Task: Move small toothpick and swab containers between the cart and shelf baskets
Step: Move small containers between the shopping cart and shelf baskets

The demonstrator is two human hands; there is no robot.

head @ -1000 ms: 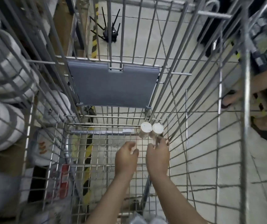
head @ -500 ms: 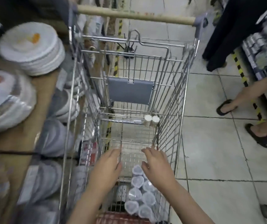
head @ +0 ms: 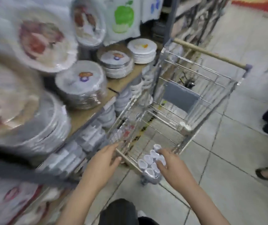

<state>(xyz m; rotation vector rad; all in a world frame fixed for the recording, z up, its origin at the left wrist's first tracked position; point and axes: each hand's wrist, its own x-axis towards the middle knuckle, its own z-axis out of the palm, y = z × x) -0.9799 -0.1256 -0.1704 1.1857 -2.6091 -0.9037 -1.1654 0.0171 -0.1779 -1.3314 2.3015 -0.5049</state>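
Hands (head: 170, 166) (right, seemingly) on containers (head: 149, 161)

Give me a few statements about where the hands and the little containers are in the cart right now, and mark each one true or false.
1. The right hand rests on the pack of clear-lidded containers at the cart's near end. True.
2. The left hand holds a plate. False: it holds nothing, by the cart rim.
3. Two white-capped containers stand at the cart's far right corner. True.
4. The cart is full of plates. False: the plate stacks sit on the shelf.
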